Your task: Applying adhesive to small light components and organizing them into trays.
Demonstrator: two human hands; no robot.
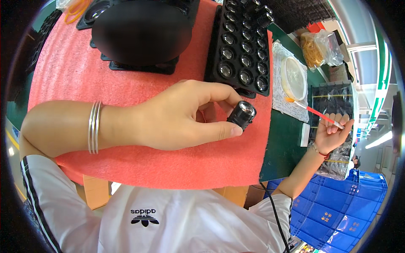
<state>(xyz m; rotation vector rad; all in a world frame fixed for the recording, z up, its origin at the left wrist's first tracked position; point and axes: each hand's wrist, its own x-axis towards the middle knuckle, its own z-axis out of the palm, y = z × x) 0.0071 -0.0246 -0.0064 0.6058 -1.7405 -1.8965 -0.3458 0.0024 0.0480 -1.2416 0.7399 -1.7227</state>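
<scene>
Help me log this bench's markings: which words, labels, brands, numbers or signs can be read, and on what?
White shirt: a dark word and emblem, upside down in view; wording not copied here.
Blue crates: small pale characters; not copied here.
White sheet: fine marks, too small to read.
Black piece in the left hand: no readable text.

a small, round black part [241, 115] with a shiny, clear end is tipped, that end toward 1 o'clock. at 3 o'clock from it, well apart, is a thin red brush [316, 112], slanted, its orange tip toward 10 o'clock.
</scene>
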